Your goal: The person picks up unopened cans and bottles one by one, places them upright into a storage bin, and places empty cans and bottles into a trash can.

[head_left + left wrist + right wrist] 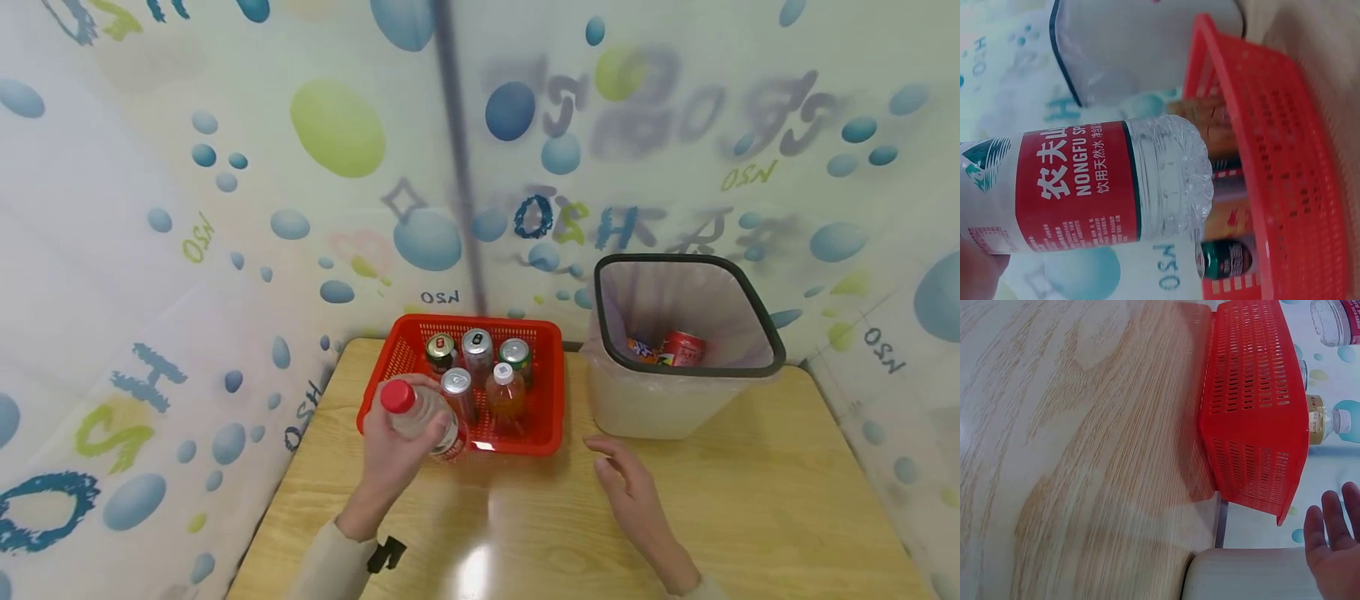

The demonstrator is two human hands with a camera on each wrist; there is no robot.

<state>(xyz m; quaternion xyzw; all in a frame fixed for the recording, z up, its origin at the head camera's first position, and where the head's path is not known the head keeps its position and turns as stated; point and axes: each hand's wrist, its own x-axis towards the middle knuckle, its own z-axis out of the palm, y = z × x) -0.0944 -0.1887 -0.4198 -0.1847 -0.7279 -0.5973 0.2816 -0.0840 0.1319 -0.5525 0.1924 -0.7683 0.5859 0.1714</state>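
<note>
My left hand grips a clear water bottle with a red cap and red label, held over the front left of the red basket. In the left wrist view the bottle's base overlaps the basket's rim. Inside the basket stand several drink cans, among them a silver can, and a small bottle of orange drink with a white cap. My right hand holds nothing; its fingers are relaxed, above the table between the basket and the bin, also visible at the edge of the right wrist view.
A white bin with a black rim and a plastic liner stands right of the basket. In it lie a red can and a blue-and-orange item. The wooden table meets patterned curtain-like walls behind and at both sides.
</note>
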